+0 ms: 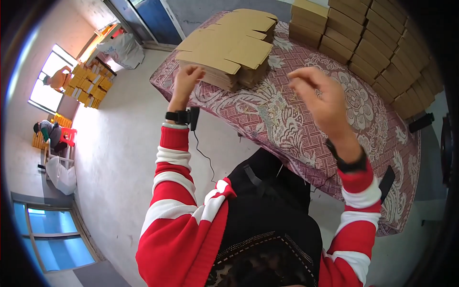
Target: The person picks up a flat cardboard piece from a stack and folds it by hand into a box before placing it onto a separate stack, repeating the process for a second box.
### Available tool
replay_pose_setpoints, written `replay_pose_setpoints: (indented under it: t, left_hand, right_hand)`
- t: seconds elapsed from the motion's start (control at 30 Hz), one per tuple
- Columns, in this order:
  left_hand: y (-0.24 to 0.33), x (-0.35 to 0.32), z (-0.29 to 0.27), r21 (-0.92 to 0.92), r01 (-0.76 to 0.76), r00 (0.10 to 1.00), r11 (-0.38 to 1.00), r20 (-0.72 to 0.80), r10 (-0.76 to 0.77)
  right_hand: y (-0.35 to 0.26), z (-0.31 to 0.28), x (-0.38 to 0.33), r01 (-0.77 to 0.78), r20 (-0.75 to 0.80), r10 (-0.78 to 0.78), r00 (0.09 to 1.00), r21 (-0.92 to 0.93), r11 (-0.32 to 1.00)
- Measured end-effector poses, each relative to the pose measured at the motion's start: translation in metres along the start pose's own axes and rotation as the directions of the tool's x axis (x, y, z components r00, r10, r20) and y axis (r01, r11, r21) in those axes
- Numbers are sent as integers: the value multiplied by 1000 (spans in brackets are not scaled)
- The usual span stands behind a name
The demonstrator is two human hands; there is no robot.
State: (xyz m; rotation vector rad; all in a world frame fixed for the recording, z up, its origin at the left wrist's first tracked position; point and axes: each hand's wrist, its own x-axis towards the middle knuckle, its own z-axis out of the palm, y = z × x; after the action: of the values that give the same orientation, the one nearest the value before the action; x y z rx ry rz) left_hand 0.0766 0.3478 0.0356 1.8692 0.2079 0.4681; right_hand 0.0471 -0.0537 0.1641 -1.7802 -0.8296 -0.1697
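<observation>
A stack of flat, die-cut brown cardboard box blanks point(229, 40) lies on a table with a maroon and white patterned cloth point(282, 115). My left hand point(187, 80) is raised at the near left corner of the stack, its fingers curled in and nothing visible in them. Over the cloth, to the right of the stack, my right hand point(319, 93) hovers with its fingers loosely bent and apart, holding nothing. Each wrist wears a black strap; a small black device with a cable hangs at the left one.
Folded brown boxes point(363, 40) are piled high along the table's right back side. A dark phone-like object point(387, 182) lies near the right edge. Far left, another person point(53, 134) sits by a red stool, near stacked yellow boxes point(89, 83) and white sacks point(125, 50).
</observation>
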Motion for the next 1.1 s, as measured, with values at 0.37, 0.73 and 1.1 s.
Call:
replay_pose_setpoints:
  t: [0.37,0.73,1.1]
  left_hand:
    - [-5,-14,58,-313,230,966,921,188,-178]
    - [-13,-17,65,-471,263,964,842,167,-208]
    - [-64,70,6,-323,-130,824,937,-562,-79]
  right_hand:
    - [115,146,86,332,120,-317,941,-525,784]
    - [124,161,105,237,171,-165,971,-641,730]
    - [122,152,129,68,186,72,980,-652,755]
